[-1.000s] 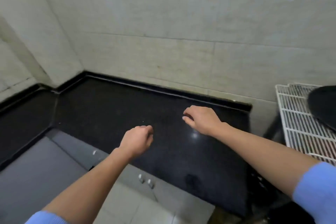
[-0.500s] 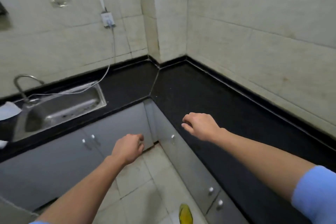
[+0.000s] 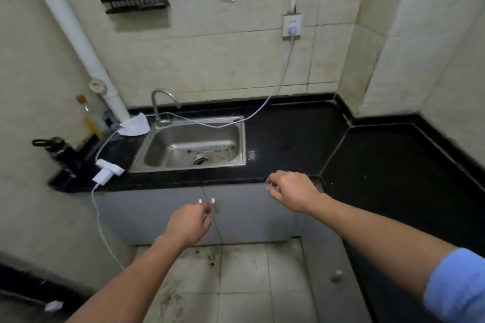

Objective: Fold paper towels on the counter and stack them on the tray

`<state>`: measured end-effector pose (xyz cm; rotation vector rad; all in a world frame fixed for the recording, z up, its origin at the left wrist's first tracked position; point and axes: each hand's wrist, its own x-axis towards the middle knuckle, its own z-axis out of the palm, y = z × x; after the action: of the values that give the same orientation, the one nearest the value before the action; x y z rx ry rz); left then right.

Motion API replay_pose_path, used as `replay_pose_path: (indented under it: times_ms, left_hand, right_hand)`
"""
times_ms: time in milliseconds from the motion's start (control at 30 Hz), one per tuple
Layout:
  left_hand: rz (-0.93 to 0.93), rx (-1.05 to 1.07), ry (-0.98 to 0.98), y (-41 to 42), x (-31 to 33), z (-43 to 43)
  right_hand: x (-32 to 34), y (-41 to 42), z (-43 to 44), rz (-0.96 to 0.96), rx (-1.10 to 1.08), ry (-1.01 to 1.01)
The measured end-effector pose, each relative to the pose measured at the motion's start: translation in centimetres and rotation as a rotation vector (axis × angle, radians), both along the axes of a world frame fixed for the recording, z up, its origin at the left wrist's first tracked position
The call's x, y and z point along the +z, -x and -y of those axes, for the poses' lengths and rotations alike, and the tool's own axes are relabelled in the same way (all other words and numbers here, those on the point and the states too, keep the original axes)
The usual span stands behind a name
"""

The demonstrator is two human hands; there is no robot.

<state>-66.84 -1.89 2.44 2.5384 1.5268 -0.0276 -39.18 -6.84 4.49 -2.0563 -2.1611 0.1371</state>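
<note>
A crumpled white paper towel point(image 3: 133, 123) lies on the black counter point(image 3: 291, 139) to the left of the faucet, behind the sink's left corner. No tray is in view. My left hand point(image 3: 190, 223) hangs in front of the grey cabinet doors, fingers loosely curled, holding nothing. My right hand point(image 3: 291, 191) hovers at the counter's front edge to the right of the sink, fingers curled downward, also holding nothing. Both hands are far from the paper towel.
A steel sink point(image 3: 194, 147) with a faucet point(image 3: 161, 102) is set in the counter. A white cable runs from a wall socket point(image 3: 291, 26) across the sink to white chargers point(image 3: 107, 172) at the left edge. A dark bottle point(image 3: 59, 148) stands at far left.
The view has swung left from the bare counter corner to face the sink. Both hands stay out in front, empty, with the left fingers slightly more relaxed.
</note>
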Motion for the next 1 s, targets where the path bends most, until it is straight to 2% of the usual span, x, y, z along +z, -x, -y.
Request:
replay_pose_path:
  times_ms: [200, 333, 600, 800, 1000]
  left_hand:
    - [0.024, 0.152, 0.020, 4.9, -1.3, -9.0]
    - [0.076, 0.172, -0.001, 7.2, -1.6, -16.7]
    - [0.057, 0.186, -0.002, 11.0, -1.7, -29.7]
    - [0.094, 0.213, 0.059, 13.3, -3.6, -37.2]
    - [0.073, 0.326, 0.122, 15.7, -4.3, -44.3]
  right_hand:
    - [-1.4, 4.5, -11.4, -0.008, 0.139, 0.006]
    - [-1.7, 6.5, -19.4, -0.029, 0.146, 0.001]
    - [-2.0, 10.9, -32.3, -0.050, 0.131, 0.074]
    - [-3.5, 13.2, -40.8, -0.010, 0.178, 0.156]
    - [-5.1, 15.8, -50.1, -0.017, 0.263, 0.204]
